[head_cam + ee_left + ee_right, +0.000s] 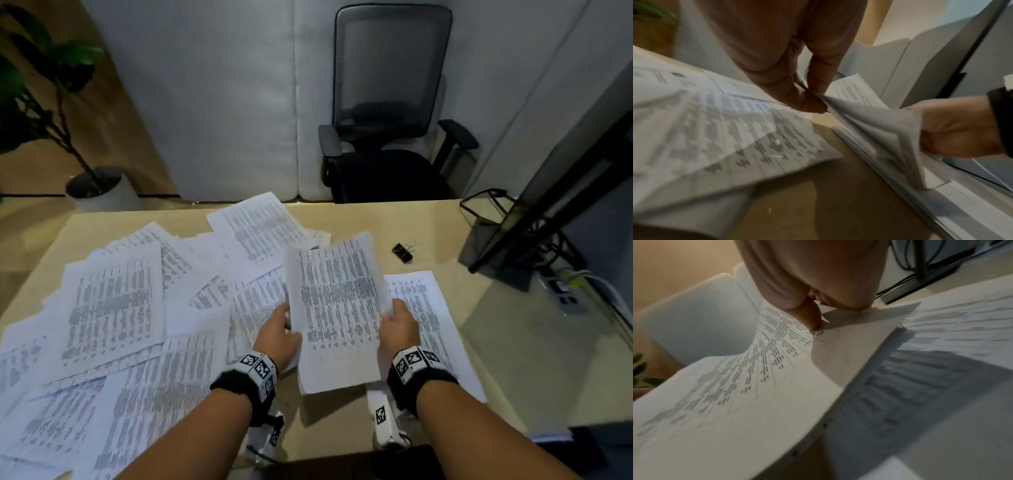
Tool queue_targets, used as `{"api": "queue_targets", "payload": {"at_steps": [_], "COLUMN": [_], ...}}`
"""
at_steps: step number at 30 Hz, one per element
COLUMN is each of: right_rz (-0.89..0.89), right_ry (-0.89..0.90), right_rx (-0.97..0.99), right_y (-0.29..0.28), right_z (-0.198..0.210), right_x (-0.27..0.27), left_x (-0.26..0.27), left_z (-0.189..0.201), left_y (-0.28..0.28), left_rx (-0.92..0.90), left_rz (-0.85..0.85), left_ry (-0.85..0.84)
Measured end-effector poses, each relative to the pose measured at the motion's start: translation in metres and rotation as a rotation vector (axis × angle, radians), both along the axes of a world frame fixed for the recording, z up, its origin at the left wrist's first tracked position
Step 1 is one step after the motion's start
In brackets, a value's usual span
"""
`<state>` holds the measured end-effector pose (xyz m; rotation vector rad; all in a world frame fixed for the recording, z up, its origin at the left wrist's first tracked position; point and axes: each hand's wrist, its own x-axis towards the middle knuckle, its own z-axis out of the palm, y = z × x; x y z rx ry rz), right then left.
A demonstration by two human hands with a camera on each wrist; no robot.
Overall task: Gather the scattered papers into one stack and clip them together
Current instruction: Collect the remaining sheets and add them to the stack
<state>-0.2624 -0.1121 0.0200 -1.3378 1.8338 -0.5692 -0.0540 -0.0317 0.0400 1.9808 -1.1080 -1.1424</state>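
- While both hands hold it above the desk (428, 219), a thin sheaf of printed sheets (339, 308) sags between them: the left hand (279, 337) pinches its left edge and the right hand (399, 325) grips its right edge, thumb on top.
- Below it on the right lies a flat stack (431, 318); loose papers (113, 308) overlap across the left and far side, and the black binder clip (403, 252) sits far right, apart from the paper.
- Risk, as I judge it: the sheets are limp and slick, so a slack pinch could let inner pages slide out or fan askew when set on the stack.
- Curled corners could fold under.
- Paper is thin, matte, densely printed; the desk is smooth pale wood.
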Motion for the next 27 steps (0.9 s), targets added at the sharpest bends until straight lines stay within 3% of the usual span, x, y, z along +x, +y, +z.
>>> {"api": "queue_targets", "payload": {"at_steps": [5, 13, 27], "right_rz": [-0.115, -0.162, -0.032], "right_ry": [0.020, 0.098, 0.468], "right_rx": [0.018, -0.004, -0.098], "right_y": [0.001, 0.000, 0.007], "right_z": [-0.009, -0.041, -0.033], "right_x": [-0.057, -0.113, -0.117], "left_x": [-0.053, -0.099, -0.112], "left_z": [-0.023, -0.048, -0.052], "left_y": [-0.010, -0.023, -0.026], "left_rx": [0.065, 0.097, 0.112], "left_rz": [-0.091, -0.179, -0.123], "left_ry": [0.025, -0.092, -0.093]}}
